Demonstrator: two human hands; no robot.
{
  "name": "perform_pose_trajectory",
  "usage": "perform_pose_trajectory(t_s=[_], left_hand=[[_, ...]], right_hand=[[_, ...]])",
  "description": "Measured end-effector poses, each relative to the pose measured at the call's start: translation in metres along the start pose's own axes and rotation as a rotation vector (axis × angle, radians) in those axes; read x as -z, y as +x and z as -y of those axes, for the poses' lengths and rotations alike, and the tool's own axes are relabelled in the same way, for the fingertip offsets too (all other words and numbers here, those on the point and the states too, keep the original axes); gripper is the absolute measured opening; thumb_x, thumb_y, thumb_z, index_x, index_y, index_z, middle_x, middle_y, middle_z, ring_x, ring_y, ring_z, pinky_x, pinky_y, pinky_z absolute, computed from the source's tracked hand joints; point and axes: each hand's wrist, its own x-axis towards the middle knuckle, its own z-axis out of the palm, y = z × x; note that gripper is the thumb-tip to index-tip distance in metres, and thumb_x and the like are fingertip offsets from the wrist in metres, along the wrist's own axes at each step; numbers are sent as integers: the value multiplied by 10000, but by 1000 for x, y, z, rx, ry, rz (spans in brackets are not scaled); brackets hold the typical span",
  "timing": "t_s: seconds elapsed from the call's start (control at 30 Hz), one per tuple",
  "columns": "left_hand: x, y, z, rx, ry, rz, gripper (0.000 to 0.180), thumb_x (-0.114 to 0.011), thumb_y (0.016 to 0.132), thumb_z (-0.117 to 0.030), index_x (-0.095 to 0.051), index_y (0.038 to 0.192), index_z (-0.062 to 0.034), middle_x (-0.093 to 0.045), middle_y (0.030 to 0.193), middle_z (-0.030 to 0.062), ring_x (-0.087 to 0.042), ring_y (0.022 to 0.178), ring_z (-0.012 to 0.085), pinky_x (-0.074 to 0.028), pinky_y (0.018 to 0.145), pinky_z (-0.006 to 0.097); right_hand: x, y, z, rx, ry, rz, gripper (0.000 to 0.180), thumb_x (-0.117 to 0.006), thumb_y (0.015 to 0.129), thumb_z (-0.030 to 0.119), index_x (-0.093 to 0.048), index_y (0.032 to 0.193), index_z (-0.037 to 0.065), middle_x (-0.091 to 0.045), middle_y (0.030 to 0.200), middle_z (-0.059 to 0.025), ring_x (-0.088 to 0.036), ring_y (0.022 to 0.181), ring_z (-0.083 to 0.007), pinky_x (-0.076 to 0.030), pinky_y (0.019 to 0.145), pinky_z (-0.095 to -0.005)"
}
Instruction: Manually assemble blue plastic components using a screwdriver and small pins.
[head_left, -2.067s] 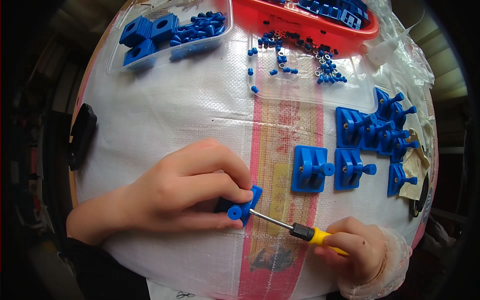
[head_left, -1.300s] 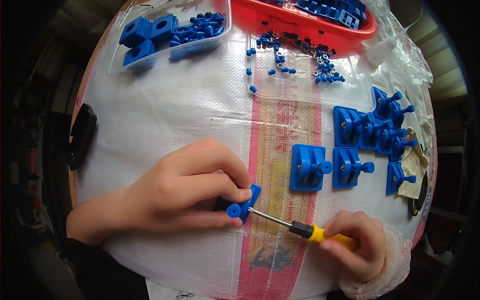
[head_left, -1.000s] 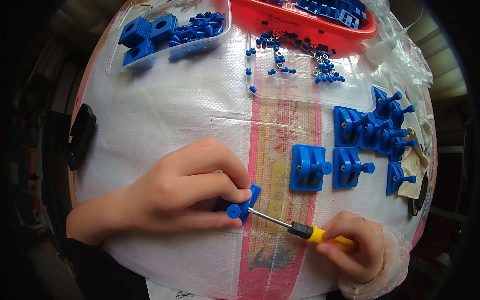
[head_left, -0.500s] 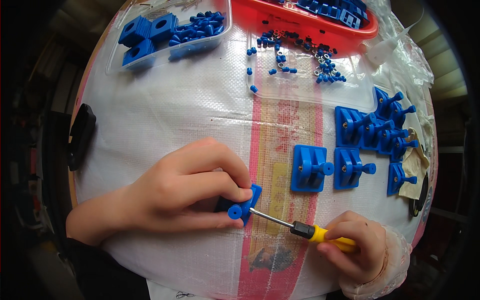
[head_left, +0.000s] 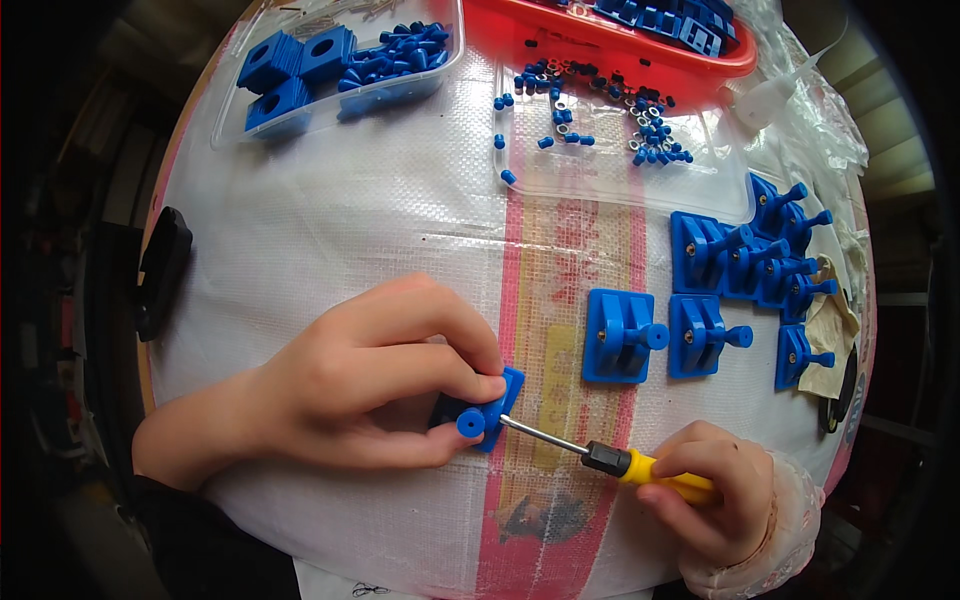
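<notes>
Fingers (head_left: pixel 470 385) of left hand (head_left: pixel 350 390) pinching small blue plastic piece (head_left: pixel 490 408), pressing it down on white woven sheet (head_left: pixel 350 220), low in middle of table. Right hand (head_left: pixel 720 495), at four o'clock from piece, clenching yellow screwdriver (head_left: pixel 610 460); metal tip poking into piece. Finished blue pieces (head_left: pixel 680 335) lying at two o'clock. Tiny blue bits (head_left: pixel 600 110) scattered at twelve o'clock. To do it well, I think: keeping piece still, keeping tip straight in screw, turning slowly, not slipping toward thumb.
</notes>
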Motion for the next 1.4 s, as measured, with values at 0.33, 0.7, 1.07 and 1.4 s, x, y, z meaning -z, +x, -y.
perform_pose_trajectory(t_s=[0.33, 0.7, 1.07, 1.4], left_hand=[[0, 0, -1, 30, 13, 10, 253, -714, 614, -31, -651, 859, -35, -594, 909, 81, -563, 804, 180, -442, 687, 260], [3, -1, 0, 19, 7, 38, 234, -645, 593, -23, -623, 825, -47, -596, 925, 89, -564, 816, 204, -441, 705, 284], [4, 0, 2, 0, 13, 72, 195, -620, 650, -43, -620, 845, -43, -591, 942, 94, -556, 824, 208, -434, 712, 285], [3, -1, 1, -10, -3, 45, 239, -632, 619, -6, -621, 855, -47, -586, 944, 88, -556, 833, 205, -439, 723, 284]], right_hand=[[0, 0, 0, 10, 1, -17, 215, -723, 708, 81, -588, 873, 53, -581, 729, -83, -585, 568, -207, -431, 449, -272], [0, 1, -1, -10, 9, 3, 208, -723, 710, 88, -595, 870, 50, -578, 733, -83, -581, 563, -207, -427, 456, -270], [2, 1, 0, -19, 19, 9, 203, -716, 715, 81, -593, 873, 49, -581, 733, -83, -583, 569, -210, -431, 455, -274], [2, 0, 1, 27, -4, -26, 203, -703, 720, 67, -582, 880, 40, -590, 743, -85, -591, 593, -222, -448, 468, -286]])
